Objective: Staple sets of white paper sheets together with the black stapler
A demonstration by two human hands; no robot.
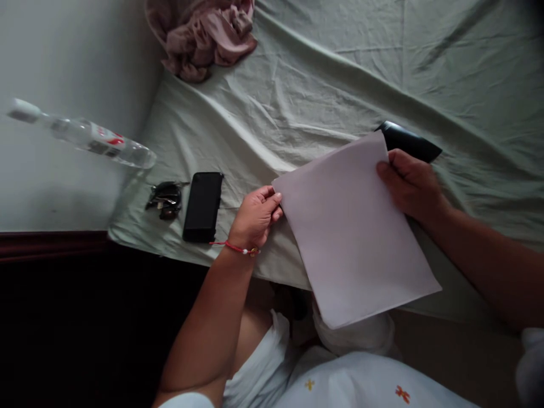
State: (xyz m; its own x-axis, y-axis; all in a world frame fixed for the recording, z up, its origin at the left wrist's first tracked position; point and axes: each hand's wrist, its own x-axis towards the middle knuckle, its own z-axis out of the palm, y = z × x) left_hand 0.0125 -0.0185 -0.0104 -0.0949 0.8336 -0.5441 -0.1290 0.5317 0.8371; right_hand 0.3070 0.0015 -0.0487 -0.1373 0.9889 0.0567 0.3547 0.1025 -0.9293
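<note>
Both hands hold one blank white sheet of paper over the near edge of a bed covered with a pale green sheet. The left hand pinches the paper's left corner, fingers curled shut on it, a red string bracelet on the wrist. The right hand grips the paper's far right corner, thumb on top and fingers closed beneath. No writing shows on the paper's upper face. Its lower corner hangs past the bed's near edge, above the person's lap and white clothing with small orange and yellow prints.

Just behind the right hand, a dark glossy object lies on the bed, partly hidden by the paper; what it is cannot be told.

Near the bed's near left corner, a black phone lies face down or dark, with no brand readable. Just left of it, touching the corner zone, sits a bunch of dark keys. Beyond the left edge, a clear plastic bottle with a white cap carries a label with red marks; the lettering is too blurred to read.

A crumpled pink cloth sits at the bed's far left edge, well apart from the hands.

The middle and far right of the bed are wrinkled bare sheet, giving open room beyond the paper.
</note>
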